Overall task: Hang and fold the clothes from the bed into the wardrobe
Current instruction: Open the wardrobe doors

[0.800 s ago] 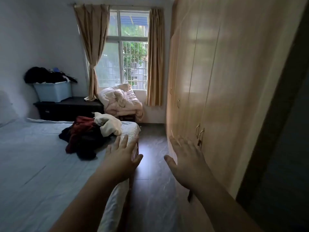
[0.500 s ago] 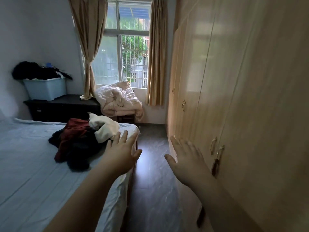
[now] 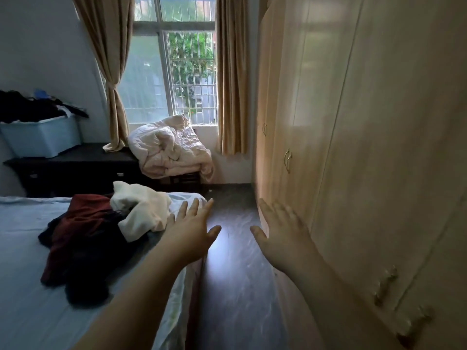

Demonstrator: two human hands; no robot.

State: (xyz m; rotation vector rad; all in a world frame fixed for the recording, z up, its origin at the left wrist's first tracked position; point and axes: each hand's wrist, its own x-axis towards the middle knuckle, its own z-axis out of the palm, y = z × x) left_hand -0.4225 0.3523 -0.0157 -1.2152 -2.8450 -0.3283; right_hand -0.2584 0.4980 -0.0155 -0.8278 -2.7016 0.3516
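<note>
Both hands, left hand (image 3: 190, 233) and right hand (image 3: 284, 234), hover spread and empty, clothes (image 3: 101, 233) just left of them.

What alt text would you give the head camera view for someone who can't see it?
Two bare open hands, left hand and right hand, reach forward between a blue-sheeted bed holding a dark red, black and cream clothes pile and a closed light wooden wardrobe.

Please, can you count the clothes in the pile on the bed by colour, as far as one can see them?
Cream or white garment: 1
Dark red garment: 1
Dark, near-black clothing: at least 1; the folds hide whether it is more than one piece
Total: at least 3 pieces on the bed
</note>
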